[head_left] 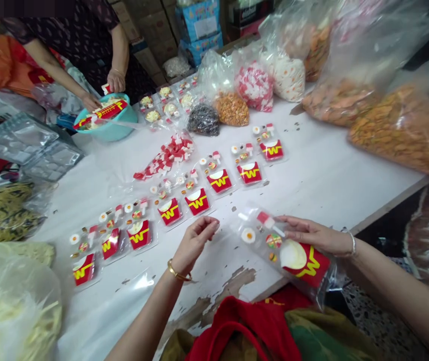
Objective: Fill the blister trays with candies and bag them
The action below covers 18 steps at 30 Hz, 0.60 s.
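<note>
My right hand (312, 235) grips the edge of a clear plastic blister pack (293, 255), tilted over the near table edge. Inside the pack show a red fries box with a yellow W, a small fried egg, a red-and-white popsicle piece and other tiny food pieces. To its left, my left hand (197, 238) is raised with thumb and fingers pinched together; whatever it holds, if anything, is too small to make out. Beyond my left hand, several similar packs (197, 200) lie in a diagonal row, with a heap of red-and-white pieces (165, 155) behind them.
Bags of small pieces, one with orange ones (232, 108), line the table's (312, 170) far side. At upper left another person's hands (115, 80) work at a turquoise basin (114, 128). A large bag of pale pieces (11, 301) fills the near left; clear boxes (29, 143) stand behind.
</note>
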Each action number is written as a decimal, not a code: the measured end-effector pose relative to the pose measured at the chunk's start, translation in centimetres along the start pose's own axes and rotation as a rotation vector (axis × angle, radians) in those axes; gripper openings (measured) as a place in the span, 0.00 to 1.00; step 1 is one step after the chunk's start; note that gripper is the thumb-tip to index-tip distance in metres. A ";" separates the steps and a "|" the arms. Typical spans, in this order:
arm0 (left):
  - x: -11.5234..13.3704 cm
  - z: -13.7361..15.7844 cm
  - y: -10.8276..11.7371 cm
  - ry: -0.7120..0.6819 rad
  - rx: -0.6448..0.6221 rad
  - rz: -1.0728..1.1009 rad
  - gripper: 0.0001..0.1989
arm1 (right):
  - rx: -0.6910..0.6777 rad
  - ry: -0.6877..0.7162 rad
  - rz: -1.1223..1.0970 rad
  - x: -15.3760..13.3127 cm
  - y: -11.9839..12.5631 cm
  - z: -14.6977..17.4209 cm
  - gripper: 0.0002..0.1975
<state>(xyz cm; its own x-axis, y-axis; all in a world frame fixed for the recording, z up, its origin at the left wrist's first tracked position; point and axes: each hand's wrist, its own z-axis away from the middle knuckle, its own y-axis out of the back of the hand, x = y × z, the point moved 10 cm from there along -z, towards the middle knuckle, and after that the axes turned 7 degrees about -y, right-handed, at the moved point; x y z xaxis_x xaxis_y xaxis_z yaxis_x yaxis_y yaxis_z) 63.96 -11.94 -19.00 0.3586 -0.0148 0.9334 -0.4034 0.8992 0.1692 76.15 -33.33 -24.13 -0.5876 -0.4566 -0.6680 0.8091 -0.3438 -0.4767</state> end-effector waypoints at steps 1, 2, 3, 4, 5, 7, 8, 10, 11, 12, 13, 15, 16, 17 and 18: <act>0.6 -0.5 0.5 -0.031 0.029 -0.029 0.14 | 0.090 0.021 -0.009 -0.6 2.2 0.6 0.30; 1.3 -0.9 0.6 -0.075 0.041 -0.068 0.13 | 0.169 0.042 -0.015 -1.3 4.1 1.3 0.30; 2.3 -1.3 0.2 -0.137 0.038 -0.115 0.13 | 0.229 0.059 -0.016 -1.9 5.6 2.0 0.30; 3.6 -1.7 -0.5 -0.216 0.026 -0.166 0.13 | 0.268 0.076 -0.014 -2.5 6.6 2.6 0.30; 4.9 -2.0 -1.6 -0.304 0.008 -0.217 0.13 | 0.290 0.090 -0.013 -3.0 7.2 3.0 0.30; 7.4 -2.4 -4.2 -0.466 -0.020 -0.284 0.17 | 0.274 0.103 -0.017 -3.7 6.8 3.3 0.31; 8.4 -2.6 -5.4 -0.522 -0.018 -0.290 0.19 | 0.249 0.111 -0.025 -3.9 6.0 3.2 0.31; 9.4 -3.3 -7.2 -0.566 0.004 -0.257 0.18 | 0.193 0.133 -0.048 -4.1 4.2 2.8 0.31; 9.5 -3.7 -7.7 -0.566 0.020 -0.225 0.14 | 0.168 0.147 -0.061 -4.2 3.3 2.5 0.32; 9.5 -4.0 -8.1 -0.559 0.036 -0.187 0.10 | 0.146 0.159 -0.073 -4.2 2.6 2.3 0.31; 9.4 -4.2 -8.2 -0.549 0.051 -0.150 0.09 | 0.127 0.166 -0.085 -4.0 1.9 2.0 0.31; 9.1 -4.4 -8.1 -0.531 0.077 -0.090 0.09 | 0.084 0.175 -0.114 -3.6 0.9 1.6 0.31; 9.1 -4.3 -8.0 -0.526 0.091 -0.073 0.09 | 0.061 0.179 -0.132 -3.4 0.4 1.4 0.31; 9.2 -4.1 -7.7 -0.526 0.106 -0.069 0.09 | 0.042 0.183 -0.152 -3.2 0.1 1.2 0.30; 9.4 -3.9 -7.5 -0.531 0.126 -0.078 0.08 | 0.025 0.187 -0.171 -3.0 -0.3 1.1 0.30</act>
<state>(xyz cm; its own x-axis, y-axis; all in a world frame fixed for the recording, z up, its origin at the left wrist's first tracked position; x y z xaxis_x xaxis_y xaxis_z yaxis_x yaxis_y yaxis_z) 73.66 -17.09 -12.79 -0.0697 -0.3270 0.9425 -0.5017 0.8281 0.2502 77.64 -32.73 -21.37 -0.7019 -0.2310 -0.6738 0.6959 -0.4243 -0.5794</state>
